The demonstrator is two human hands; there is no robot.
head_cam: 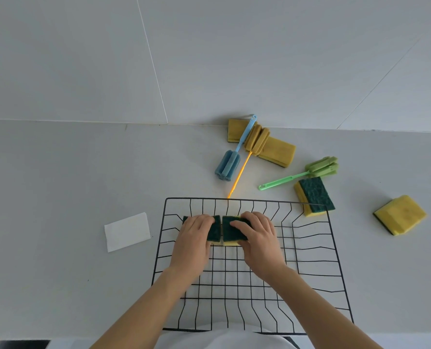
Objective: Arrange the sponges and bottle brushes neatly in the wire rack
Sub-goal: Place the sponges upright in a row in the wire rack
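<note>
A black wire rack (334,250) stands on the counter in front of me. Inside it, at the far left, two green-topped yellow sponges lie side by side. My left hand (193,244) rests on the left sponge (215,231) and my right hand (258,241) on the right sponge (232,233). Beyond the rack lie a blue bottle brush (228,166), an orange-handled brush (256,138) and a green brush (320,167). Another green-topped sponge (315,195) leans at the rack's far right corner. A yellow sponge (399,214) lies further right.
Two mustard-yellow sponges (279,152) lie under the brushes by the wall. A white rectangular pad (127,231) sits left of the rack. The counter edge runs just below the rack's near side.
</note>
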